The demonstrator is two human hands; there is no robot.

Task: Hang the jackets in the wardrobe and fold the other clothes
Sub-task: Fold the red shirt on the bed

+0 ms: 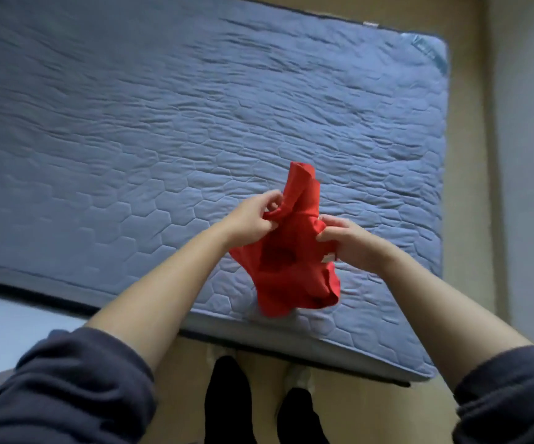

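**A:** Why are both hands reaching out beyond the sleeves (67, 386) like that?

**B:** The person is standing at the near edge of the bed (163, 123) and holding the garment (291, 270) up. I'd judge they are hunting for its edges before folding it (it's red and bunched, so I can't tell what kind it is).

**A:** How are they gripping it?

**B:** The left hand (252, 219) is pinching a rolled hem near the top, with its fingers (272, 200) curling round the cloth. The right hand (355, 243) is pinching the opposite side, its fingers closing on a fold.

**A:** And where is the cloth sitting?

**B:** It's hanging between the two hands. One end is sticking up past the fingers, and the bulk is drooping below them, over the bed's near edge. I can't tell whether it's touching the bed.
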